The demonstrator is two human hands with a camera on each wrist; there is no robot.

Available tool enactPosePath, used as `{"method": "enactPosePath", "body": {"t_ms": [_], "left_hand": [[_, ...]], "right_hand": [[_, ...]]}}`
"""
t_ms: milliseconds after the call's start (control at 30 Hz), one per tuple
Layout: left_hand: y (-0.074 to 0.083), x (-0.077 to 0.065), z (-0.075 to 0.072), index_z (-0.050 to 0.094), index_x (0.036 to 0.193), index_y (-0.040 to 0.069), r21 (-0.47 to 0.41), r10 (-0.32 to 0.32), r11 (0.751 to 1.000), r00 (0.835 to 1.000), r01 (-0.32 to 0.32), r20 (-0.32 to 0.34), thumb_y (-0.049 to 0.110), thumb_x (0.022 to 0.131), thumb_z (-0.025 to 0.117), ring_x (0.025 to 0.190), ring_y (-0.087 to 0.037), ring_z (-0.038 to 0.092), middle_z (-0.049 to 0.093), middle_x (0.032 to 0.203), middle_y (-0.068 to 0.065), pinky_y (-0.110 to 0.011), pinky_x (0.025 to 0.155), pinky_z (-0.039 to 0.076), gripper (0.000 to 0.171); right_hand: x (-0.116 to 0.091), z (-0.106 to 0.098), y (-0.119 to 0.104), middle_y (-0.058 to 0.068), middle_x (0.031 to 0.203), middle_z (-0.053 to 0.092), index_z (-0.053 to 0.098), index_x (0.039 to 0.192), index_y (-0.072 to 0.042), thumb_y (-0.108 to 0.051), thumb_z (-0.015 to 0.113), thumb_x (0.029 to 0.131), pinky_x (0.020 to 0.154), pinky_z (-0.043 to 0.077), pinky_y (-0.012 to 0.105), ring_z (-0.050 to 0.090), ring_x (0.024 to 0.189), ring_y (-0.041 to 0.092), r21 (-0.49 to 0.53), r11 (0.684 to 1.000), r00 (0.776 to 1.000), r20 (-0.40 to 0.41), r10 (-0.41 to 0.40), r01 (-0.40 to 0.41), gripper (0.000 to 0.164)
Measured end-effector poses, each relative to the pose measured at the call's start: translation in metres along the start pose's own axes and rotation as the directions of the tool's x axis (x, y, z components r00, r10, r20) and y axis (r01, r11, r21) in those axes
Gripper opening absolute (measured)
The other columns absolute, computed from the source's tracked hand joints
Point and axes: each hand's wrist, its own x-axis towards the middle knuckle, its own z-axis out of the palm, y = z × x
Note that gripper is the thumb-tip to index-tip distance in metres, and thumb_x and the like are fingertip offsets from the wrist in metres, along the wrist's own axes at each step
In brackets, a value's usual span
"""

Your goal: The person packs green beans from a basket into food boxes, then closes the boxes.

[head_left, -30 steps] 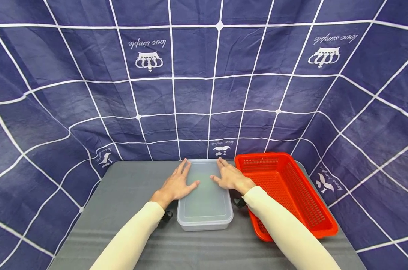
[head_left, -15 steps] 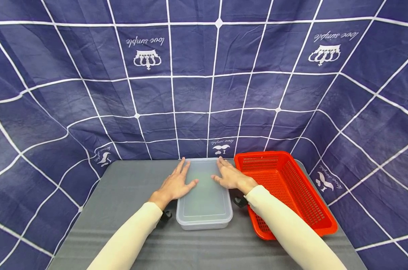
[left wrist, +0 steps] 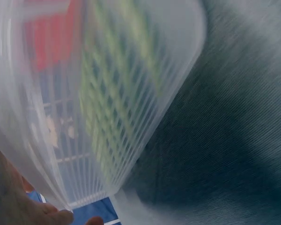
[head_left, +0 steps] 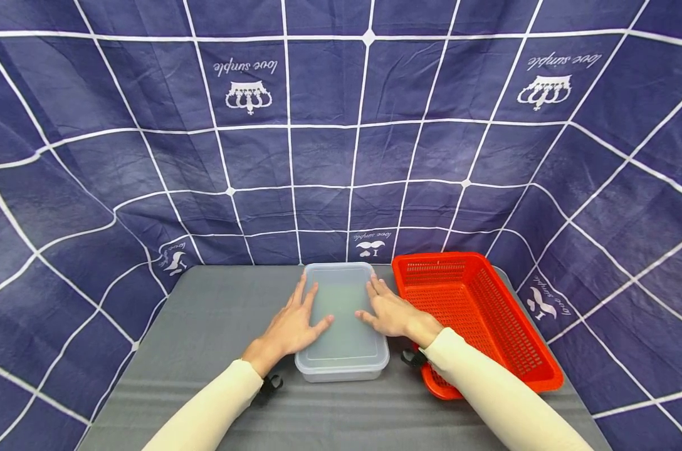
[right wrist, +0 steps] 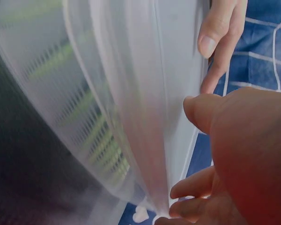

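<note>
A rectangular lidded plastic container (head_left: 345,341), frosted and see-through, lies flat on the grey table. My left hand (head_left: 292,324) rests along the left side of its lid, fingers spread and thumb reaching inward. On the opposite side my right hand (head_left: 397,313) touches the lid's right edge, its fingers pointing to the far end. Through the ribbed wall in the left wrist view, green strips (left wrist: 117,89) show inside, but their kind is unclear. In the right wrist view the right thumb (right wrist: 201,110) lies against the pale lid (right wrist: 178,61).
A red perforated plastic basket (head_left: 513,319) stands right of the container, partly under the right forearm. Grey cloth covers the table (head_left: 205,332). A navy curtain (head_left: 318,156) with white grid lines surrounds the back and both sides.
Both hands have slid slightly toward the person along the container's sides, so the fingertips lie lower than the lid's far edge. The container and basket have stayed in place.
</note>
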Motion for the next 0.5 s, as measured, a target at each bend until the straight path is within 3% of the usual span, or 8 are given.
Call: {"method": "enactPosePath", "body": {"t_ms": [333,500], "left_hand": [[0.011,-0.031,0.01,0.034,0.184,0.008,-0.011,0.028,1.0,0.999,-0.028,-0.032,0.064,0.112,0.066,0.182,-0.049,0.02,0.009,0.197,-0.024,-0.079,0.121,0.053,0.097],[0.017,-0.042,0.014,0.037,0.183,0.007,-0.017,0.027,0.999,0.997,-0.028,-0.066,0.061,0.111,0.068,0.181,-0.05,0.021,0.011,0.195,-0.028,-0.078,0.119,0.054,0.095]], "right_hand": [[-0.034,0.012,-0.022,0.034,0.192,0.011,0.028,0.179,0.012,-0.055,0.064,0.118,0.139,0.04,0.067,0.025,0.179,0.053,0.007,0.999,0.999,0.019,0.044,-0.044,0.097],[-0.049,0.022,-0.032,0.031,0.194,0.008,0.027,0.18,0.01,-0.057,0.063,0.118,0.131,0.048,0.07,0.024,0.18,0.05,0.01,0.997,0.997,0.009,0.071,-0.071,0.099]]}}
